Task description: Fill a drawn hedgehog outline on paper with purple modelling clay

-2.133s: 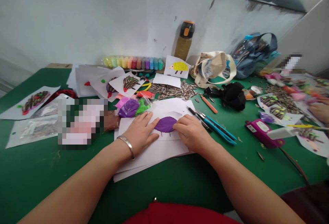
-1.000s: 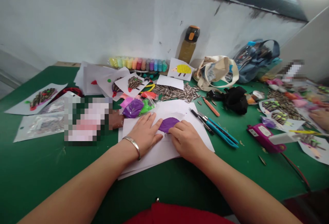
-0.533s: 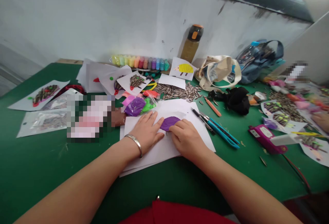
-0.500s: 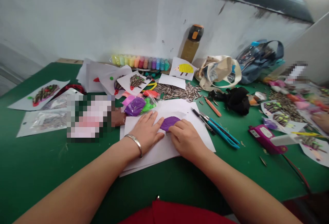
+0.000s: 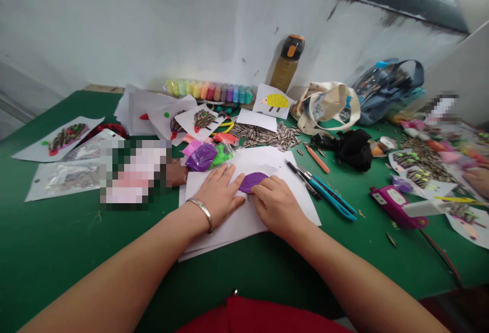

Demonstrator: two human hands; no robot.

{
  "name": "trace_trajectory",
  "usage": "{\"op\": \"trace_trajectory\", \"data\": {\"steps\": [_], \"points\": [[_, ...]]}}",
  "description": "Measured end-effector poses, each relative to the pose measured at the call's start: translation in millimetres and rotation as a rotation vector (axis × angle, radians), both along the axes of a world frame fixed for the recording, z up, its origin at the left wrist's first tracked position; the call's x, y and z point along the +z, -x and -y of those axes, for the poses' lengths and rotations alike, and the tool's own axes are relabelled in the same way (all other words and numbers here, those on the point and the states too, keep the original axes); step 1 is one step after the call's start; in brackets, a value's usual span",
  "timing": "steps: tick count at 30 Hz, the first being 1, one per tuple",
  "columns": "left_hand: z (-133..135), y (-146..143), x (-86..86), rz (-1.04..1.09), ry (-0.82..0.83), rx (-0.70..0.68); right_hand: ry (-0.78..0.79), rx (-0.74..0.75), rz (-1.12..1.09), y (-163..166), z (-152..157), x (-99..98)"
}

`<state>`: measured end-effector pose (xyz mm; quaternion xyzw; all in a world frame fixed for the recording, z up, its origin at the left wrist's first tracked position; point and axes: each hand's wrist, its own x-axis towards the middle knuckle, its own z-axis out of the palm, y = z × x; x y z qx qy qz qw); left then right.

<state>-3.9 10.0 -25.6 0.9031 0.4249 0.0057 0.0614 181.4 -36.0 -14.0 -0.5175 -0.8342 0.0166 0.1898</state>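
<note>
No word, number or brand can be read for certain anywhere on the green table [image 5: 57, 251]. The magenta device [image 5: 393, 205] at the right bears a pale oval label [image 5: 393, 198] and a small white panel [image 5: 376, 197] with dark marks, both too small to make out, and the bottle [image 5: 284, 68] by the wall shows faint pale lines on its side, perhaps a scale, with no legible figures. Coarse blocks of pixels cover a pale pink-and-white item [image 5: 133, 177] at the left and another patch [image 5: 443, 108] at the far right, hiding any lettering there.
</note>
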Motion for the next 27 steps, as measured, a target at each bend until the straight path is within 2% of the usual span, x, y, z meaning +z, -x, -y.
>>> {"op": "trace_trajectory", "data": {"steps": [6, 13, 27], "points": [[0.0, -0.8, 1.1, 0.008, 0.021, 0.010, 0.002, -0.032, -0.093, -9.2, 0.3, 2.3], [0.5, -2.8, 6.7, -0.046, 0.030, 0.009, 0.043, -0.015, 0.007, -4.0, 1.4, 2.1], [-1.3, 0.3, 1.2, -0.015, 0.039, 0.003, 0.072, 0.003, -0.033, -14.9, -0.3, 3.0]]}}
